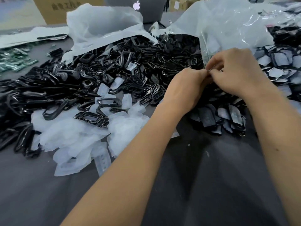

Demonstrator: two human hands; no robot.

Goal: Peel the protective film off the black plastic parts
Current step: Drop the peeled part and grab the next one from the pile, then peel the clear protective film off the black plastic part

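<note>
A grey counter [203, 185] carries a wide heap of black plastic parts [101, 74] spilling from a white bag [101, 25] at the far left, with peeled film sheets [73, 136] piled nearer. A laptop [135, 8] stands far behind, and a clear bag [228, 25] far right. Above film-covered parts [228, 116], the left hand [185, 88] and right hand [236, 74] meet, fingertips curled together in a pinching grip on something small and mostly hidden; I cannot tell what.
</note>
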